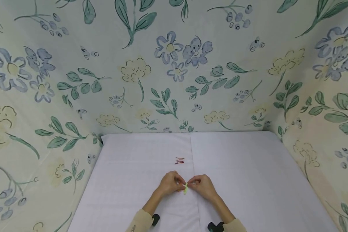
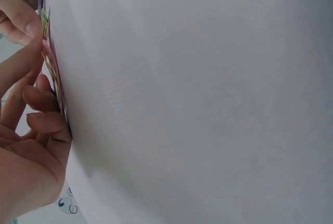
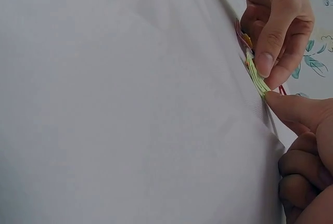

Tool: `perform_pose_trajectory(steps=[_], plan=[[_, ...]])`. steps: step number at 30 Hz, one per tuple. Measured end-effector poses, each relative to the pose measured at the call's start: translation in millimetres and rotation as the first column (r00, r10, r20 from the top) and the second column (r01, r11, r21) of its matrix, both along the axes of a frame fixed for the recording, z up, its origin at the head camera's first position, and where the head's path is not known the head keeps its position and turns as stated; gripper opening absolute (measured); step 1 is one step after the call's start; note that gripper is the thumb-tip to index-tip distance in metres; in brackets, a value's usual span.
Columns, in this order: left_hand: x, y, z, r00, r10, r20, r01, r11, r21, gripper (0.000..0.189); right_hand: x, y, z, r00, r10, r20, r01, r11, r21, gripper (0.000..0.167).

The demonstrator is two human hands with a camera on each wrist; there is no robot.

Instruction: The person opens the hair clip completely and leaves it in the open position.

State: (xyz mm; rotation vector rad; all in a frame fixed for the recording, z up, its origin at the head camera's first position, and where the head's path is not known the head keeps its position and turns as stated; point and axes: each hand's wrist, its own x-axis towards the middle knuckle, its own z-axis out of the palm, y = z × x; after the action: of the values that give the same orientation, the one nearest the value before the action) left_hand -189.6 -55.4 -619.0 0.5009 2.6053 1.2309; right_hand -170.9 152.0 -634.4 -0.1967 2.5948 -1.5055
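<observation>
Close to the front of the table, both hands meet over a yellow-green bundle of thin strands (image 1: 185, 189); the frames do not settle whether it is thread or thin bands. Thumb and fingertips of my left hand (image 1: 171, 183) pinch one end. My right hand (image 1: 203, 186) pinches the other end, its remaining fingers curled under. Seen from the right wrist, the green bundle (image 3: 256, 80) stretches between the two thumbs. Orange-yellow strands (image 3: 247, 40) and pinkish ones show by my left fingers, partly hidden. From the left wrist, pink and tan strands (image 2: 50, 63) run beneath the left fingers.
Beyond the hands, a few red and orange zigzag strands (image 1: 179, 160) lie on the white table cover (image 1: 243, 167). A seam runs down the cover near the middle. Flower-patterned cloth (image 1: 174, 122) surrounds the table at the back and sides.
</observation>
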Motion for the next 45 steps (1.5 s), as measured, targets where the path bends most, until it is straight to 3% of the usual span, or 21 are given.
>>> perform_pose_trajectory(steps=[4,15,25,38,41,45], plan=[[-0.6,0.0,-0.7,1.0,0.006,0.013,-0.006,1.0,-0.001,0.012,-0.6,0.9,-0.2,1.0,0.001,-0.015,-0.001,1.0,-0.022,0.006],[-0.8,-0.9,-2.9,1.0,0.004,0.003,-0.004,1.0,-0.018,0.009,-2.3,4.3,-1.3,0.998,-0.015,0.057,0.022,0.993,-0.116,0.012],[0.3,-3.0,-1.4,1.0,-0.007,0.012,0.007,1.0,0.01,0.008,-2.1,2.4,-6.5,0.993,-0.097,0.066,0.108,0.976,-0.187,0.008],[2.0,-5.8,-5.4,1.0,-0.004,0.006,0.003,0.998,0.069,0.005,1.1,0.2,-8.6,0.977,-0.194,0.085,0.211,0.925,-0.315,0.01],[2.5,-7.7,-5.4,1.0,0.005,-0.022,-0.003,0.993,0.114,0.004,1.7,-0.7,-8.9,0.977,-0.2,0.075,0.213,0.927,-0.31,0.008],[1.3,-9.5,-5.8,0.991,0.022,-0.135,-0.003,0.99,0.142,0.003,4.2,-3.0,-6.9,0.979,-0.199,0.039,0.202,0.939,-0.279,0.005]])
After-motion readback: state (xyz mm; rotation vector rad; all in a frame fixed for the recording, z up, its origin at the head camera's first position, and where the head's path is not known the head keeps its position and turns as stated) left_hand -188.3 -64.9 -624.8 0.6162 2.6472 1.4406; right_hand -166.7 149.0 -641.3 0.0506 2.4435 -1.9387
